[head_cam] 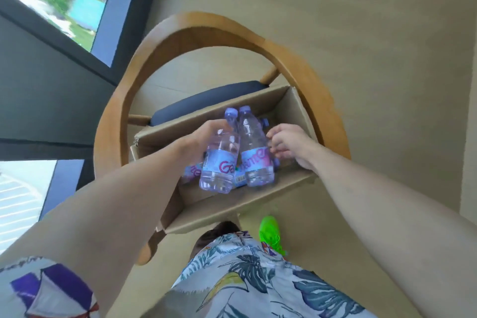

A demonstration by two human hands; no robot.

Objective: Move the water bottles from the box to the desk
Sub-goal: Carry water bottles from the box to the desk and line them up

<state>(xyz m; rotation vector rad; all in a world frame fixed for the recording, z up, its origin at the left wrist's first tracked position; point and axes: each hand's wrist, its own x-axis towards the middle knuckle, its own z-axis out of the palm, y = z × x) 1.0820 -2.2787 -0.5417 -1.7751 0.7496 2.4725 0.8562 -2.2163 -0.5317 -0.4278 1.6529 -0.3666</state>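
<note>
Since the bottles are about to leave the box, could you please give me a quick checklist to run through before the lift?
1. Left hand grips the left bottle: ok.
2. Right hand grips the right bottle: not ok; its fingers only touch the side.
3. Both bottles capped: ok.
4. Cardboard box sits steady on the chair: ok.
5. More bottles left in the box: ok; some lie beneath.
6. Desk ready to receive: cannot tell; out of view.
</note>
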